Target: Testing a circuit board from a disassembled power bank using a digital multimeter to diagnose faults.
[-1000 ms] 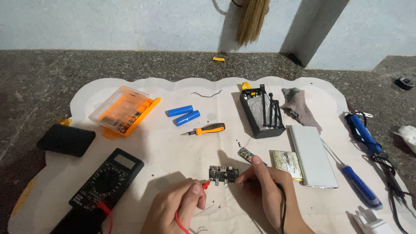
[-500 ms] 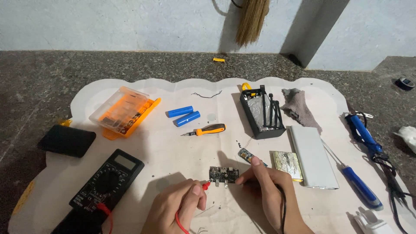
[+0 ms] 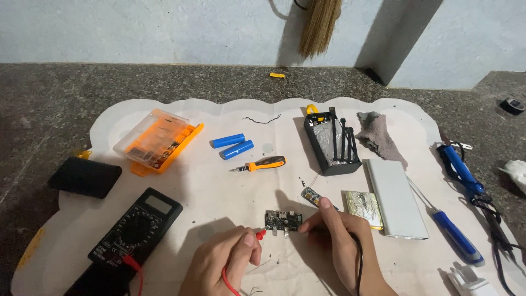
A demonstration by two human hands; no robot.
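A small black circuit board [image 3: 283, 220] lies on the white mat [image 3: 219, 186] near the front edge. My left hand [image 3: 224, 262] pinches a red multimeter probe [image 3: 259, 234], its tip touching the board's left end. My right hand [image 3: 342, 246] holds a black probe whose lead [image 3: 359, 263] runs down my wrist; its tip is hidden by my fingers at the board's right end. The black multimeter [image 3: 134, 227] sits to the left, a red lead plugged in. A small yellow-topped module [image 3: 310, 195] lies just beyond my right thumb.
On the mat: an orange bit case [image 3: 156, 140], two blue cylindrical cells [image 3: 233, 146], an orange-handled screwdriver [image 3: 260, 164], a black open casing [image 3: 330, 142], a grey rag [image 3: 378, 134], a white flat case [image 3: 395, 197], a blue screwdriver [image 3: 452, 235], a soldering iron [image 3: 463, 172]. A black phone [image 3: 85, 176] lies left.
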